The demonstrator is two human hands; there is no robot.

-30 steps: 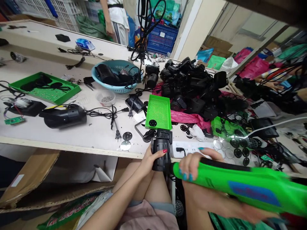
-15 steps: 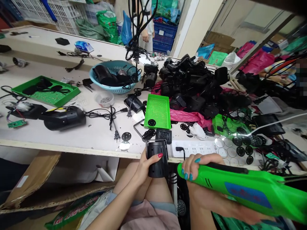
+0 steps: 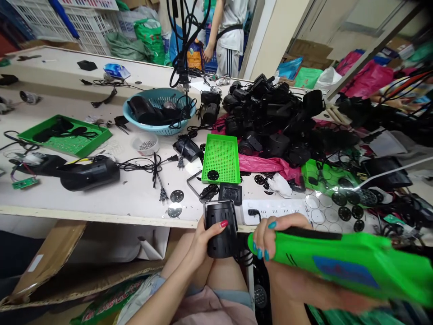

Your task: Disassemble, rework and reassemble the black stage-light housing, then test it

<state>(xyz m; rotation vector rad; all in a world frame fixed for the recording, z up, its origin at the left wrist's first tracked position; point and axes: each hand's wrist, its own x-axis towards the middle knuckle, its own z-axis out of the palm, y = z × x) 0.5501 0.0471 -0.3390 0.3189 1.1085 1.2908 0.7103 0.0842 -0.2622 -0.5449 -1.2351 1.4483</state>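
Observation:
My left hand (image 3: pixel 200 239) is wrapped around a black cylindrical lamp housing (image 3: pixel 221 241) with slots in its side, thumb laid across it. It is held over my lap at the bench's front edge. My right hand (image 3: pixel 265 237) grips the front end of a bright green electric screwdriver (image 3: pixel 324 259) with a blue label. The tool points left, its tip close to the housing's right side. Whether the tip touches a screw there cannot be made out. A square black part (image 3: pixel 230 194) lies on the bench just behind the housing.
A green perforated tray (image 3: pixel 221 155), a white power strip (image 3: pixel 277 208) and a blue basket (image 3: pixel 158 128) stand on the bench (image 3: pixel 135 203). A heap of black lamp parts (image 3: pixel 270 113) fills the back right. Cables hang overhead. Another person (image 3: pixel 230 40) stands behind the bench.
The housing and my hands are nearly where they were, with the screwdriver shifted slightly left. The view has tilted a little, and more of the person behind the bench shows.

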